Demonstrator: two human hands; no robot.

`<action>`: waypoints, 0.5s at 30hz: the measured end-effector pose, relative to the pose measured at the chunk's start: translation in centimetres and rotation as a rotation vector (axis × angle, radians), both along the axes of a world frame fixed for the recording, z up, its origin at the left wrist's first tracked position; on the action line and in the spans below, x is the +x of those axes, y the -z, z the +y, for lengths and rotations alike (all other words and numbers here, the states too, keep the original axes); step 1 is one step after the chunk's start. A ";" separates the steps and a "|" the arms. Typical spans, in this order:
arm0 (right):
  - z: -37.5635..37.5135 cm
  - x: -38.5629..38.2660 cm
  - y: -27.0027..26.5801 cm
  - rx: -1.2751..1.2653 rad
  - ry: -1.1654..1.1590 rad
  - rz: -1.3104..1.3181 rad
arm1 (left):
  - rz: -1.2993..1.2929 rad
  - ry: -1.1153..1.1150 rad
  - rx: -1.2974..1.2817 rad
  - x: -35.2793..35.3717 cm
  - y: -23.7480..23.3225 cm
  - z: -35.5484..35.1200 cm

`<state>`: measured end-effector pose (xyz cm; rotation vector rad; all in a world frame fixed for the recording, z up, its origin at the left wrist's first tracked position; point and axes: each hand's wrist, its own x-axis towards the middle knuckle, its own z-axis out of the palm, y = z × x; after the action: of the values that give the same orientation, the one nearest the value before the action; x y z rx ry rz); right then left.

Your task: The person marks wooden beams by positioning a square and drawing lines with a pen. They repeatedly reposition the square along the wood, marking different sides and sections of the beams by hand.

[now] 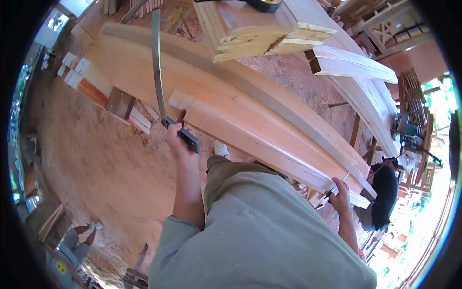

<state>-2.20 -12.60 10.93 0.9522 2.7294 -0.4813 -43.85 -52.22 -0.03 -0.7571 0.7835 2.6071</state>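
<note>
My left hand (180,139) is closed around the dark stock of a carpenter's square (158,62). Its long metal blade points up and away, passing over a wide plank. Just beside that hand is the end of a long squared timber (250,137), with faint lines across it near the end. My right hand (340,192) is closed at the timber's other end. A thin pale piece and a small dark piece stick out around its fingers; I cannot make out what they belong to. The timber lies along a wide plank (130,65) in front of my body.
Thick stacked boards (255,33) jut in at the top, a dark tool on them. More beams (356,65) lie at the upper right. Short wood blocks (120,103) support the plank's left end. A person in dark clothes (385,192) is at right; another person's legs (82,236) show lower left.
</note>
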 end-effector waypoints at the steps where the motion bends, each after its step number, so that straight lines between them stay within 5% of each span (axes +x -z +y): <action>1: -0.1 0.6 0.6 0.000 0.011 0.011 | -0.069 -0.038 -0.144 0.2 -1.0 0.9; 7: -0.4 2.3 2.2 0.234 -0.170 0.198 | 0.023 -0.037 -0.206 1.1 -1.4 1.3; 9: -0.3 1.5 1.6 -0.111 0.174 0.078 | 0.016 -0.062 -0.178 1.0 -0.5 1.2; 12: 0.0 0.1 0.7 -0.120 0.165 -0.080 | -0.006 -0.110 -0.174 1.1 -0.4 1.5; 15: 1.6 0.9 1.8 -0.021 -0.116 -0.114 | -0.026 -0.120 -0.187 1.4 -0.4 1.3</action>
<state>-1.28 -11.00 9.15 0.7856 2.6534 -0.4209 -42.40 -50.90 0.39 -0.9145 1.0142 2.6485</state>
